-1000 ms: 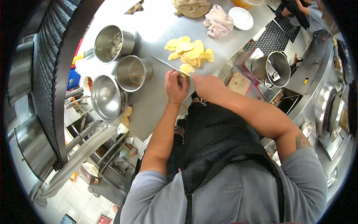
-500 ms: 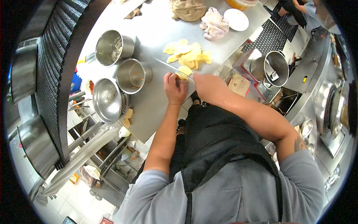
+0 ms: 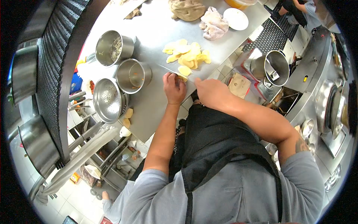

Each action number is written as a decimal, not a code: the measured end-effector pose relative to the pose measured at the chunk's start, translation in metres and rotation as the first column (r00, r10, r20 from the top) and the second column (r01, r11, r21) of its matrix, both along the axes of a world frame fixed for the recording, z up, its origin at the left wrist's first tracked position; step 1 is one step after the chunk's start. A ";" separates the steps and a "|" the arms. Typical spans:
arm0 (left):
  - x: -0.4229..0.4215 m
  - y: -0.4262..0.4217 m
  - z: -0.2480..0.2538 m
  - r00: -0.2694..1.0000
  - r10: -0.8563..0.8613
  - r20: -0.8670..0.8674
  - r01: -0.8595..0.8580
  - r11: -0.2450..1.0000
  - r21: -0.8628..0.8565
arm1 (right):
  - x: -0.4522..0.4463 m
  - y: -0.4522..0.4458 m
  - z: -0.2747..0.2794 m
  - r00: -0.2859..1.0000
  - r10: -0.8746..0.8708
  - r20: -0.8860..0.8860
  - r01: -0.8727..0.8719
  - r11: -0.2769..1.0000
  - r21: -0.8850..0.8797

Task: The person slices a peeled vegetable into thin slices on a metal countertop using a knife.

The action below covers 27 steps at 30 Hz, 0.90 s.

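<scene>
My left hand (image 3: 175, 89) is closed, fingers curled, on a piece of pale yellow potato (image 3: 182, 78) at the near edge of the steel table (image 3: 149, 112). My right hand (image 3: 212, 92) is closed around the handle of a knife (image 3: 172, 70), whose thin blade lies across the potato and points to the far left. The handle is hidden in my fist. A single potato slice (image 3: 185, 70) rests just beyond the blade. Farther on is a loose pile of potato slices (image 3: 188, 56).
Two steel pots (image 3: 131, 41) (image 3: 148, 72) and a colander (image 3: 106, 99) line the left side. Raw chicken (image 3: 214, 24), a white plate (image 3: 236, 19) and a beige lump (image 3: 186, 9) lie at the back. Other people show at top right (image 3: 311, 13) and lower left (image 3: 115, 209).
My right hand and the knife have shifted slightly toward me, and the blade sits lower. The single slice now lies apart from the blade. Another person's arm has appeared at lower left.
</scene>
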<state>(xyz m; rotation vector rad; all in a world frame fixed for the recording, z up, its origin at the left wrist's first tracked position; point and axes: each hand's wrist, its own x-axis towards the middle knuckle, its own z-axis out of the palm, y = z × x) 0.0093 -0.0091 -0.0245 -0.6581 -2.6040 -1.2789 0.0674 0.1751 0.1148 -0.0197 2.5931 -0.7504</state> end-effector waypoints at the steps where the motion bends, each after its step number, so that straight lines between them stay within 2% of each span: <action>1: 0.000 0.000 0.000 1.000 0.001 0.001 -0.001 1.000 0.006 | 0.001 0.001 0.004 1.000 -0.005 0.002 0.005 1.000 -0.010; 5: 0.001 0.002 0.004 1.000 0.006 0.026 -0.007 1.000 0.028 | 0.000 0.001 -0.003 1.000 -0.004 0.010 0.004 0.999 -0.034; 11: 0.001 0.002 0.007 0.999 -0.004 0.054 0.004 1.000 0.012 | -0.007 -0.012 -0.052 0.995 -0.063 -0.074 0.057 0.995 -0.081; 14: 0.000 0.002 0.012 0.998 -0.005 0.065 0.006 1.000 -0.010 | -0.017 -0.018 -0.069 0.996 -0.065 -0.061 0.060 0.995 -0.083; 17: -0.003 0.001 0.006 1.000 -0.018 -0.023 0.018 1.000 0.008 | -0.022 -0.020 -0.083 0.998 -0.043 -0.051 0.038 0.995 -0.090; 20: -0.002 0.003 0.007 1.000 -0.022 0.003 0.022 0.998 0.053 | -0.024 -0.015 -0.074 0.997 -0.019 -0.074 0.017 0.999 -0.036; 27: 0.001 0.001 0.000 0.997 0.007 0.078 -0.011 0.999 0.053 | -0.009 -0.006 -0.008 0.999 -0.044 -0.019 0.044 0.999 0.026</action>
